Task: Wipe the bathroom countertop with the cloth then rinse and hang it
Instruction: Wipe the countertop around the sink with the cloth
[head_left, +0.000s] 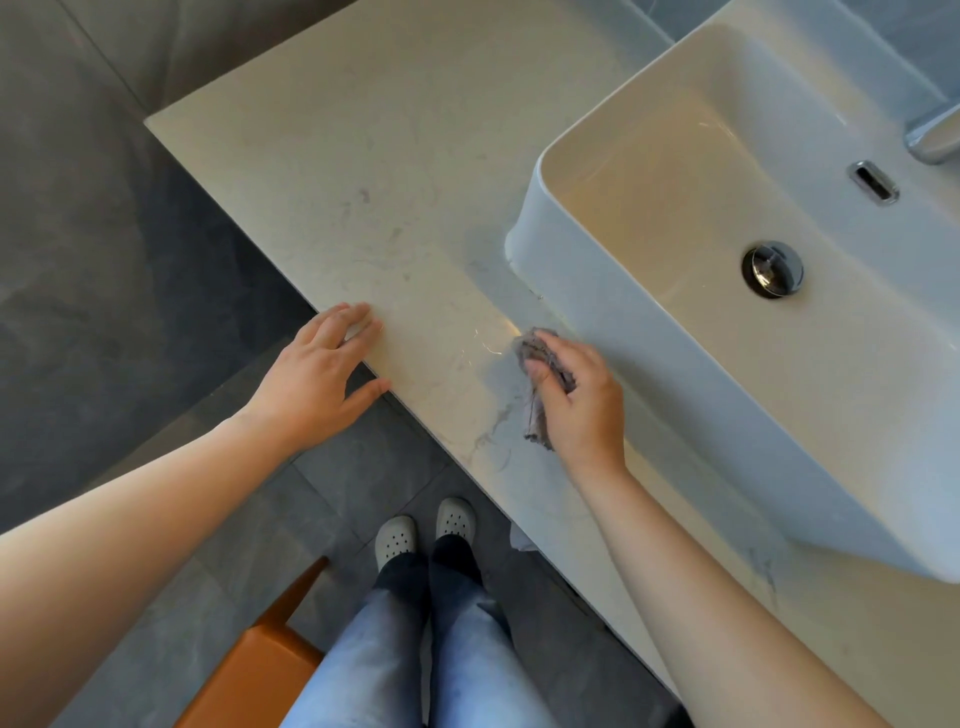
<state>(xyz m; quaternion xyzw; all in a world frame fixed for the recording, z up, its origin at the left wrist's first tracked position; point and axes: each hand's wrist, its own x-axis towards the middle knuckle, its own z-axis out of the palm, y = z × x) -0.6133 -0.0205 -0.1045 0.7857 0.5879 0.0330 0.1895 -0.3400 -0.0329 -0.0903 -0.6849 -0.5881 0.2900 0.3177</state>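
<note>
- A person stands at a pale, marble-patterned stone desk (363, 156) in a bathroom, seen from above.
- The right grip (582, 400) is curled around a small, bunched grey-purple cloth (535, 426) and presses it onto the desk. This is near the front edge, just beside the near left corner of a white rectangular ceramic basin (675, 389).
- The left grip (322, 374) lies spread and flat on the front edge of the desk, left of the cloth and holding nothing. It appears to brace the body.
- By my judgement the task is in its first part, the wiping. The cloth is on the desk and not in the basin, so rinsing and hanging are both left to do.
- Thin wet-looking glints show on the desk just left of the cloth. How much of the surface has been wiped cannot be told.
- Grey smudges on the stone may be veining or dirt; I cannot tell which.
- Most of the cloth is hidden under the right grip. Only a crumpled tip and a trailing end show.
- A chrome tap (935, 135) is cut off at the picture's right side.
- The basin looks dry, with a round chrome drain plug (772, 269).
- No hook or rail for hanging is in view.
- The desk beyond the basin is out of sight.
</note>
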